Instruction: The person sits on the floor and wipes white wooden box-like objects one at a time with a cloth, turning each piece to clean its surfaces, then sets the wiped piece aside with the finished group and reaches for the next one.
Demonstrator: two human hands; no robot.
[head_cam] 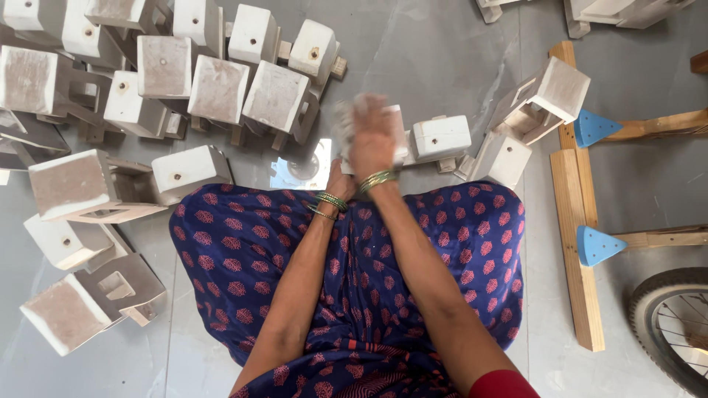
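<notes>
I sit on the floor with a blue cloth with red print (pixel 243 258) over my lap. My right hand (pixel 372 136) is blurred with motion and lies on top of a white wooden block piece (pixel 398 129) in front of my knees. My left hand (pixel 339 180) is mostly hidden under the right wrist and seems to steady the same piece from below. Both wrists wear green and gold bangles. Whether the right hand also holds a small pad or cloth is too blurred to tell.
Many white block-shaped wooden pieces (pixel 217 88) lie heaped to the left and ahead, with more at right (pixel 442 136). A bare wooden frame with blue triangular brackets (pixel 579 221) lies on the right. A bicycle wheel (pixel 675 324) shows at the lower right corner. The floor is grey tile.
</notes>
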